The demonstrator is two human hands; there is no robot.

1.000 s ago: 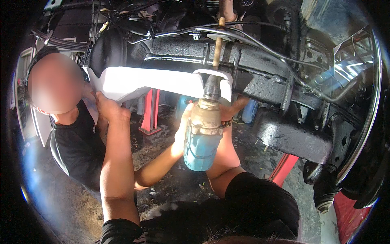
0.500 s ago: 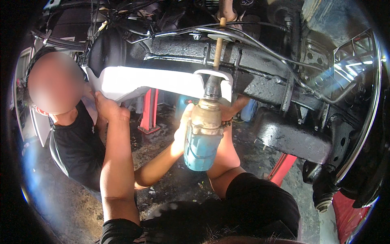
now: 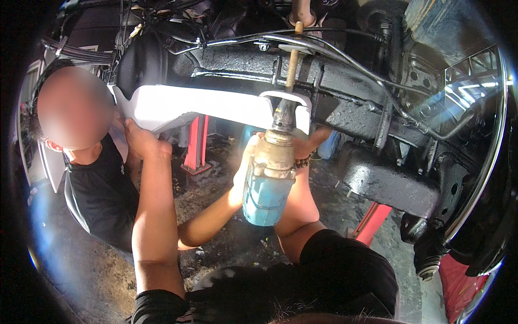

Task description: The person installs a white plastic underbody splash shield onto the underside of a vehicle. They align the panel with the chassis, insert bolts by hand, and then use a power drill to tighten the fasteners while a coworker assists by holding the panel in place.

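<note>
My left hand [image 3: 149,141] grips the underside of a long white metal arm [image 3: 199,102], with the thumb up its left end. At the right end, a U-shaped opening surrounds a black socket [image 3: 283,115] on a blue impact wrench [image 3: 267,201]. From the socket a threaded rod [image 3: 294,59] runs up past the black frame. A co-worker's hand [image 3: 245,161] clasps the wrench's left side. My right forearm [image 3: 298,197] rises behind the wrench; the hand there is mostly hidden, and its hold cannot be made out. A dark bracelet shows beside the wrench.
Overhead spreads a black vehicle frame [image 3: 237,65] with lines and hoses. A co-worker [image 3: 97,189] stands close at the left. Red stands [image 3: 197,143] rise from the stained floor [image 3: 216,270]. A black box-shaped part [image 3: 388,181] hangs at the right.
The impact wrench has shifted slightly left and up at its lower end. The right end of the white arm has moved slightly. My left hand keeps its hold.
</note>
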